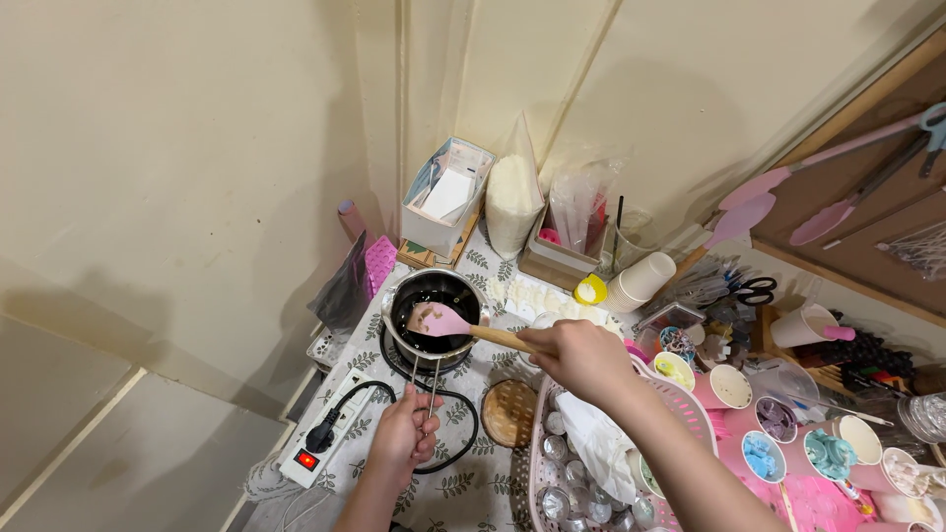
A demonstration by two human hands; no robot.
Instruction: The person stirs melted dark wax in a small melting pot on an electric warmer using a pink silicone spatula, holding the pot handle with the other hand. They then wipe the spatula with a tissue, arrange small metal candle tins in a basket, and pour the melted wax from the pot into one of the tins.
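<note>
Two bare forearms are reaching up from the bottom edge over a cloth printed with leaf sprigs [463,483]. Closed around the thin wire handle [431,389] of a small steel pot [435,317], the left hand [406,438] is gripping it near its lower end, fingers curled tight. Its round, shiny body is sitting on a low burner, holding a dark glossy liquid. The right hand [583,357] is wrapped shut around the pale wooden handle of a spatula [463,326], whose soft pink blade is lying across the pot's mouth, just above or touching the liquid; which one cannot be told. So the pot is lying beyond the left hand, at the far end of the handle, and the blade is lying left of the right fist.

A black cord [448,399] is looping around the burner toward a white power strip [330,433] at the left table edge. A round woven coaster [507,414] is lying just right of the left hand. A pink slatted basket [591,463] holding small foil cups and a white cloth is crowding the right forearm, with pink paper cups [734,386] beyond it. Boxes and a white bag [514,202] are standing against the cream wall behind the pot, leaving little open room except toward the left edge.
</note>
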